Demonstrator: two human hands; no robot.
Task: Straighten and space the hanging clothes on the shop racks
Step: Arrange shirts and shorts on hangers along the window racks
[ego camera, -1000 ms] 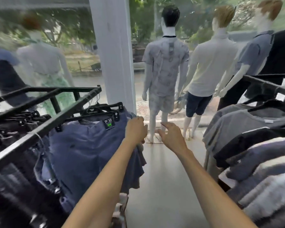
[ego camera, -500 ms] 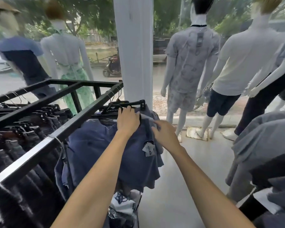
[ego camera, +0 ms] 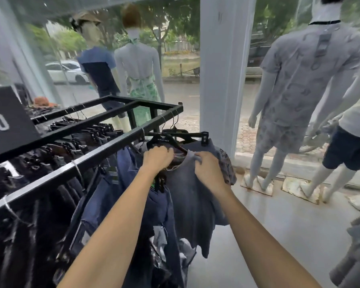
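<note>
Fingers (ego camera: 167,151) of the left hand (ego camera: 157,157) curl over the neckline of a slate-blue short-sleeved T-shirt (ego camera: 192,202), clutching it right where it meets a black plastic hanger printed ARISTINO (ego camera: 162,140); whether they also clasp the hanger's arm I cannot tell. Just beside it, the right hand (ego camera: 209,173) bunches the shirt's shoulder cloth in a closed grip. The shirt hangs at the far end of a black square-tube metal rack (ego camera: 112,145), outermost in a row of dark blue hanging garments (ego camera: 104,200), with a patterned cloth showing at its right edge. Dark trousers on clip hangers (ego camera: 92,136) fill the rack's inner rail. Beyond stand a white square pillar (ego camera: 224,69) and a pale grey mannequin in printed shirt and shorts (ego camera: 295,84) by the shop window.
</note>
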